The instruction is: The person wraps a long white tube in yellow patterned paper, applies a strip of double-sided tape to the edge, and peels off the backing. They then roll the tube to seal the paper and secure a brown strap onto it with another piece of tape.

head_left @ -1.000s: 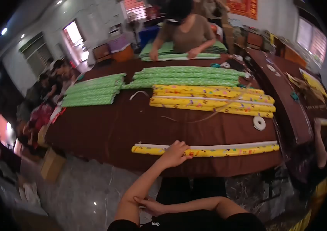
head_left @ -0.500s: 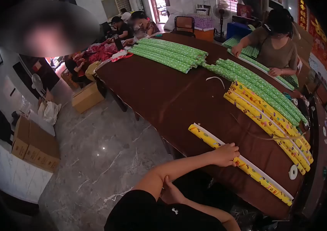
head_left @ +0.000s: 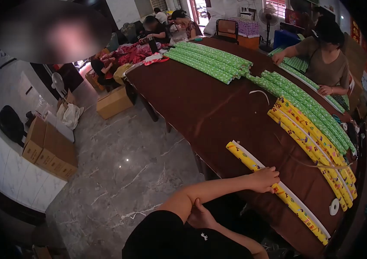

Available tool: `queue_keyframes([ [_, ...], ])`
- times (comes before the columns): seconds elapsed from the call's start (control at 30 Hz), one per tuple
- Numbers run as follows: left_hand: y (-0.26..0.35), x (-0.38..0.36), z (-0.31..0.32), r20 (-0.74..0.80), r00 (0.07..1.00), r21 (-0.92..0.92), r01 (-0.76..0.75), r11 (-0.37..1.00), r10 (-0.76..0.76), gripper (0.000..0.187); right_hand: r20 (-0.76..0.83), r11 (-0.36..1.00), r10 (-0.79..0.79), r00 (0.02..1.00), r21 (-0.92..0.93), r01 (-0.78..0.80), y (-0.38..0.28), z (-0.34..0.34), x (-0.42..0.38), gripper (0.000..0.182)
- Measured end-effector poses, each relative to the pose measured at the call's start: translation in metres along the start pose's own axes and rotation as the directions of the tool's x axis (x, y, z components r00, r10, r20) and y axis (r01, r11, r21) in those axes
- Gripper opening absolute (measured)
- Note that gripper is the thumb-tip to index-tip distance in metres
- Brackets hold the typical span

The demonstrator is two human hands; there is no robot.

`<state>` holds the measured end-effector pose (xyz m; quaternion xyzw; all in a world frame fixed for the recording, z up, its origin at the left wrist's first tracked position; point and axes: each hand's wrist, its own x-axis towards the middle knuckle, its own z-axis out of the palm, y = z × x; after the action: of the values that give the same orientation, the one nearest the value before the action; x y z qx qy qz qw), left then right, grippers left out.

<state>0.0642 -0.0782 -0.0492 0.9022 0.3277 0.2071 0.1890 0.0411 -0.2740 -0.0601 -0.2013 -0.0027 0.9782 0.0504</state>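
A roll of yellow patterned wrapping paper (head_left: 297, 214) with a white edge strip lies slantwise near the table's front edge. My left hand (head_left: 264, 179) rests over its middle with the fingers curled around it. My right hand (head_left: 201, 215) reaches across my body and grips my left arm near the elbow; its thumb shows and the other fingers are partly hidden. Beyond the held roll lies a bundle of similar yellow rolls (head_left: 310, 149), a loose pale band crossing it. A small white tape roll (head_left: 334, 206) sits by the bundle's near end.
Green patterned rolls (head_left: 209, 60) lie at the back of the brown table (head_left: 183, 99), with more green rolls (head_left: 306, 112) behind the yellow bundle. A co-worker (head_left: 328, 64) handles green rolls across the table. Cardboard boxes (head_left: 114, 102) stand on the floor at left. Several people sit farther back.
The view has swung to the left, so everything appears shifted right and slightly down. My left hand stays on the yellow roll, and my right hand stays at my left elbow.
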Motion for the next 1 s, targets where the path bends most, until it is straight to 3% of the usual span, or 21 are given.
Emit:
queue_keyframes([
  [0.07,-0.001,0.0,0.001,-0.013,1.0,0.004,-0.007,1.0,0.007,0.042,-0.007,0.999,-0.035,0.999,0.02,0.036,-0.006,0.022,-0.008,0.051],
  [0.13,-0.003,0.001,0.002,-0.003,1.0,0.029,-0.031,0.999,0.031,0.041,-0.12,0.998,-0.037,0.992,0.047,0.043,-0.008,0.034,-0.014,0.046],
  [0.17,-0.006,0.0,0.005,-0.02,0.999,0.049,-0.035,0.998,0.036,0.04,-0.132,0.994,-0.062,0.989,0.08,0.073,-0.004,0.008,-0.001,0.046],
  [0.2,-0.007,0.0,0.007,-0.026,0.998,0.051,-0.061,0.997,0.062,0.038,0.215,0.997,0.047,0.975,0.046,-0.058,-0.001,-0.04,0.022,0.042],
  [0.23,-0.003,-0.001,0.005,-0.05,0.995,0.087,-0.077,0.993,0.081,0.038,0.528,0.991,0.125,0.84,-0.031,-0.128,0.003,-0.071,0.027,0.039],
  [0.27,-0.001,-0.004,-0.002,-0.071,0.991,0.116,-0.105,0.988,0.114,0.037,0.5,0.977,0.116,0.858,0.098,-0.19,-0.004,-0.059,0.012,0.034],
  [0.3,0.004,-0.005,-0.005,-0.115,0.985,0.123,-0.115,0.986,0.129,0.036,0.481,0.981,-0.006,0.877,0.174,-0.089,-0.012,-0.049,-0.004,0.034],
  [0.33,0.003,-0.005,-0.004,-0.055,0.983,0.195,-0.159,0.968,0.172,0.035,0.402,0.981,-0.035,0.915,-0.16,0.108,-0.019,-0.043,-0.022,0.032],
  [0.37,0.013,-0.005,-0.011,-0.067,0.992,0.175,-0.096,0.98,0.109,0.035,0.288,0.843,-0.094,0.953,-0.485,0.23,-0.027,-0.037,-0.044,0.03],
  [0.43,0.027,-0.004,-0.017,0.006,1.0,0.198,-0.025,0.98,0.024,0.031,0.333,0.679,-0.221,0.916,-0.622,0.39,-0.052,-0.028,-0.102,0.025],
  [0.5,0.027,-0.007,-0.013,-0.065,0.995,0.173,-0.064,0.983,0.076,0.031,0.333,0.498,-0.361,0.871,-0.72,0.482,-0.078,-0.017,-0.179,0.028],
  [0.53,0.03,-0.009,-0.01,-0.087,0.992,0.181,-0.078,0.98,0.095,0.031,0.328,0.415,-0.49,0.808,-0.727,0.547,-0.083,-0.021,-0.212,0.025],
  [0.57,0.032,-0.012,-0.009,-0.111,0.989,0.196,-0.074,0.978,0.097,0.032,0.239,0.233,-0.669,0.704,-0.832,0.503,-0.09,-0.025,-0.247,0.023],
  [0.63,0.035,-0.016,-0.007,-0.109,0.987,0.207,-0.093,0.974,0.117,0.032,0.066,0.121,-0.95,0.307,-0.825,0.552,-0.097,-0.02,-0.312,0.016],
  [0.67,0.037,-0.019,-0.005,-0.133,0.987,0.242,-0.06,0.968,0.095,0.031,-0.026,0.05,-0.998,0.064,-0.909,0.415,-0.107,-0.025,-0.34,0.014],
  [0.7,0.04,-0.02,-0.005,-0.14,0.986,0.248,-0.057,0.967,0.094,0.033,0.05,-0.067,-0.977,-0.207,-0.995,0.075,-0.123,-0.048,-0.365,0.017],
  [0.73,0.04,-0.02,-0.004,-0.139,0.986,0.249,-0.055,0.967,0.092,0.033,0.239,-0.106,-0.898,-0.369,-0.932,-0.346,-0.141,-0.079,-0.392,0.022],
  [0.8,0.038,-0.022,-0.003,-0.142,0.987,0.194,-0.051,0.98,0.08,0.035,0.373,0.084,-0.841,-0.39,-0.623,-0.778,-0.168,-0.128,-0.436,0.028],
  [0.9,0.033,-0.021,-0.006,-0.118,0.99,0.163,-0.06,0.985,0.08,0.038,0.209,0.223,-0.92,-0.331,-0.415,-0.882,-0.188,-0.161,-0.464,0.038],
  [1.0,0.038,-0.022,-0.011,-0.125,0.988,0.147,-0.073,0.986,0.091,0.037,0.243,0.016,-0.957,-0.157,-0.498,-0.867,-0.206,-0.202,-0.485,0.029],
])
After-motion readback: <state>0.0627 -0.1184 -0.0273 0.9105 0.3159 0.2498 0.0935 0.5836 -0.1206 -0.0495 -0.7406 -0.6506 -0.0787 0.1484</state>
